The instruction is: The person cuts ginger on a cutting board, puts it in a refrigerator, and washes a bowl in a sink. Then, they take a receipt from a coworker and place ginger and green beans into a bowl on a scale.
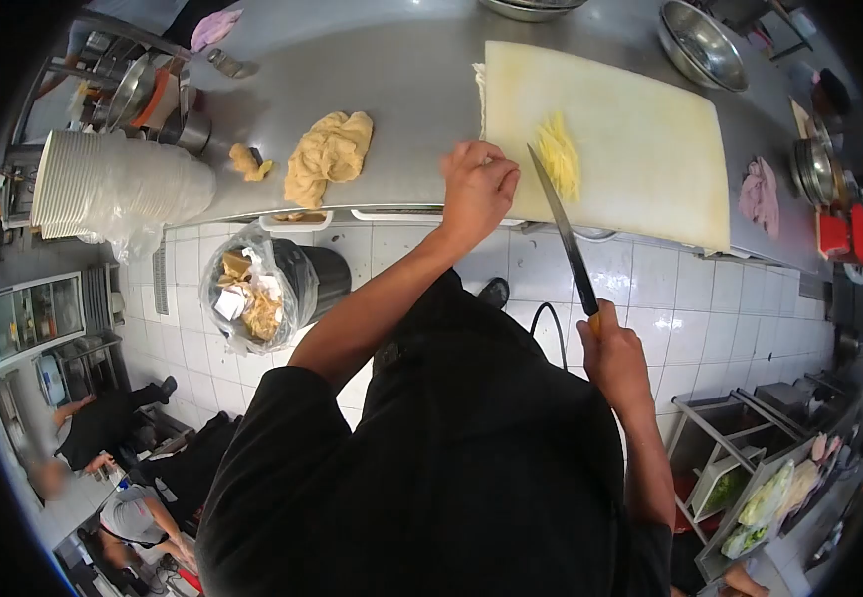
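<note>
Plainly, the right hand (617, 366), right of centre in the lower half of the frame, has its fingers wrapped round the handle of a long knife (564, 227); the blade slants up and to the left, its tip just beside the left edge of a small heap of pale yellow strips (559, 161); whether the blade touches the strips or the board, I cannot tell; the heap lies on the left part of a white cutting board (650, 129), in the upper right of the frame. The left hand (479, 191), at upper centre, is near the board's left edge, its fingers bent and drawn narrowly together; whether they pinch anything, I cannot tell.

Further left on the metal counter (406, 109) lie a crumpled tan bundle (329, 157) and, near it, a small knobbly brown piece (248, 162); a tilted stack of white tubs (73, 184) fills the upper left; below the bundle, on the tiled floor (675, 284), stands a bag-lined bin (327, 284) holding scraps; a pink cloth (759, 189) lies right of the board.
</note>
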`<control>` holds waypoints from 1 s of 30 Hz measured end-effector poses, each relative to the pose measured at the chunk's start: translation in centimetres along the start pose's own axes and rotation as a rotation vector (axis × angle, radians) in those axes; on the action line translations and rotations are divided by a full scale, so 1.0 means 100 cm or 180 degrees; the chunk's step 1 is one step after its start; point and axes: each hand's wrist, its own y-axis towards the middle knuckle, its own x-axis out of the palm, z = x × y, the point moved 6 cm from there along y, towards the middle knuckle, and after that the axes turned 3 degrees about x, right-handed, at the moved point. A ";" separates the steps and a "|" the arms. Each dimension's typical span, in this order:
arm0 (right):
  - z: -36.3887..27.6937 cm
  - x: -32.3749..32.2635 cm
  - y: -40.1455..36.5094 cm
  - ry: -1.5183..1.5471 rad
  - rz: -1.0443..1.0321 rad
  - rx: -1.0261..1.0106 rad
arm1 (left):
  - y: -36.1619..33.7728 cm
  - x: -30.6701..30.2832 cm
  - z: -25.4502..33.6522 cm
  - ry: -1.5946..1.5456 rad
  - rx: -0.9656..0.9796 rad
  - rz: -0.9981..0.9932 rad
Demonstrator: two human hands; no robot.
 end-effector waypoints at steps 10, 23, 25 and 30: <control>-0.008 -0.009 -0.003 0.0221 -0.0007 0.0119 | 0.002 0.020 0.013 -0.0088 0.0196 -0.0070; 0.004 -0.008 -0.013 0.0278 0.0380 -0.0004 | -0.004 0.007 -0.001 -0.0053 0.0007 0.0075; 0.004 -0.007 -0.012 0.0285 0.0319 -0.0026 | -0.003 0.002 -0.002 -0.0112 -0.0066 0.0120; -0.003 -0.009 -0.009 0.0338 0.0217 -0.0060 | -0.004 0.006 -0.006 -0.0149 -0.0143 0.0103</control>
